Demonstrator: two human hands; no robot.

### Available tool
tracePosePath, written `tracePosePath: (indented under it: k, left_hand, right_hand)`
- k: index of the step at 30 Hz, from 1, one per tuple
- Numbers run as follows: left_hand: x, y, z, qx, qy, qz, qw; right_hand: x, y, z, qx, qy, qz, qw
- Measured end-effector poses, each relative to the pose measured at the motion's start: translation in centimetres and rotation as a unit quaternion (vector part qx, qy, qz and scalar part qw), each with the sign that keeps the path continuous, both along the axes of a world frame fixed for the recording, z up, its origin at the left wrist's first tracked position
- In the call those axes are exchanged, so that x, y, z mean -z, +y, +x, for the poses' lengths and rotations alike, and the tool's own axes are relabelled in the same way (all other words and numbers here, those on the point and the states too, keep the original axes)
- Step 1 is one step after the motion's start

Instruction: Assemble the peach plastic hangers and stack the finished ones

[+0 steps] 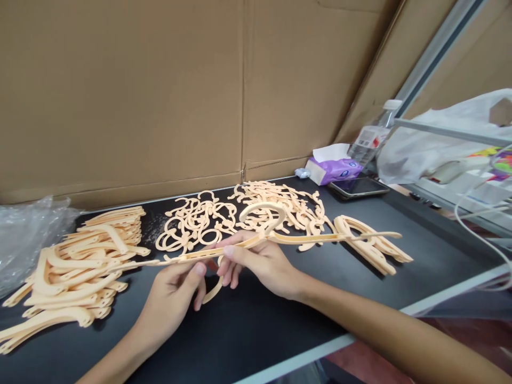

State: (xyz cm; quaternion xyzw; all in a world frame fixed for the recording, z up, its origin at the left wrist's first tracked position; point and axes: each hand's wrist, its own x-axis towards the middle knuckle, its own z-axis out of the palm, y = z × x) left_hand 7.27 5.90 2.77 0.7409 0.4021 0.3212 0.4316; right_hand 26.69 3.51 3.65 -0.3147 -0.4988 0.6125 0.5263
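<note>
1. Arm pieces (80,261): heaped left of hook pile (196,226).
2. Left hand (176,290): thumb and fingers pinch hanger (288,239), near side of hook pile.
3. Right hand (268,264): grips hanger's middle, same side.
4. Stacked pieces (370,242): right of hook pile.

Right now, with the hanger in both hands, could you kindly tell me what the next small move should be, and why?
I would probably tilt the hanger slightly with the right hand while the left hand steadies it: a curved strip shows below, between them, and whether it is attached cannot be seen.
</note>
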Motion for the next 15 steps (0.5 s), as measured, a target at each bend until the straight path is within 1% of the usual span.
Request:
tracePosePath:
  k: [6,10,12,15]
  left_hand:
    - [-0.1,-0.2,0.3,0.012,-0.008,-0.006,1.0]
    - [0.2,-0.1,0.1,0.021,-0.01,-0.007,1.0]
    - [0.6,0.0,-0.1,0.035,-0.023,-0.024,0.999]
    - [1.1,-0.1,-0.5,0.048,-0.059,-0.077,0.994]
  right_hand:
    - [-0.3,0.1,0.2,-0.014,0.016,-0.018,1.0]
    - [-0.1,0.2,0.2,-0.029,0.034,-0.039,0.998]
    - [0.2,0.3,0.2,-0.038,0.047,-0.047,0.997]
    - [0.6,0.3,0.0,-0.057,0.054,-0.054,0.995]
